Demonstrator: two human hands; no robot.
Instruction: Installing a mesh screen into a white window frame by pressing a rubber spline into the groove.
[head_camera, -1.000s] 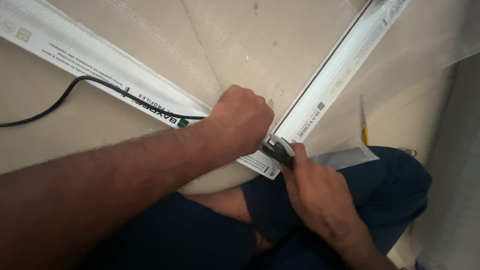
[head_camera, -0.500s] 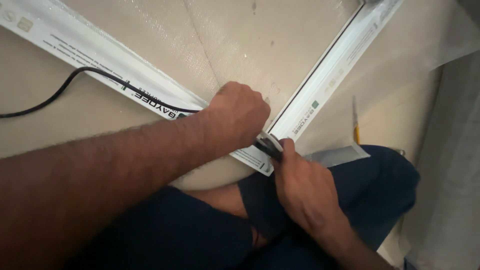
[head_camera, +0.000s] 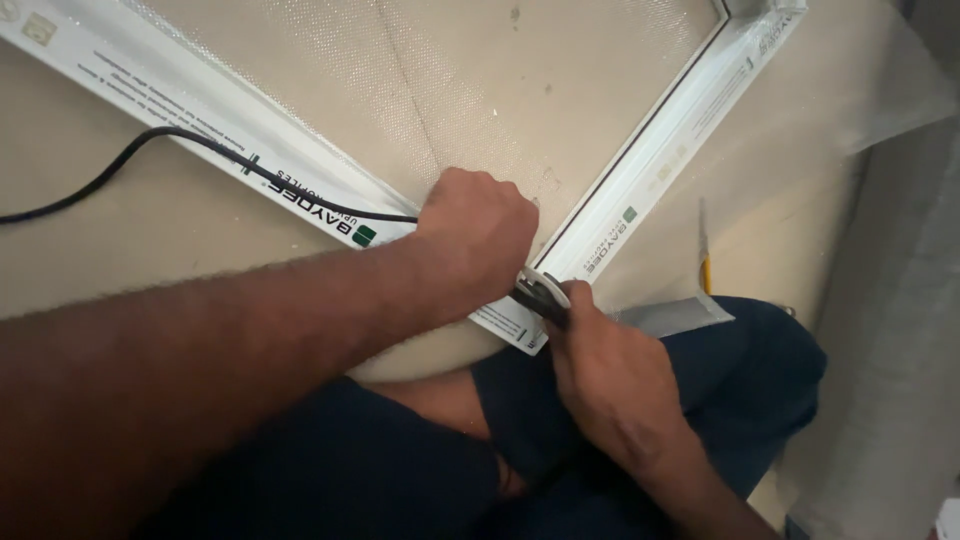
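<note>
2 hands met at the near corner of the white window frame (head_camera: 640, 170): the left hand (head_camera: 478, 235) was clenched over the black cord (head_camera: 150, 150), the right hand (head_camera: 610, 375) grasped what looked like a small roller tool (head_camera: 541, 294), pressed against the frame.

White frame (head_camera: 640, 170) corner (mesh-covered) lies flat under small dark roller tool (head_camera: 540, 297).

A yellow-handled knife (head_camera: 704, 250) lies on the beige floor (head_camera: 150, 240).
</note>
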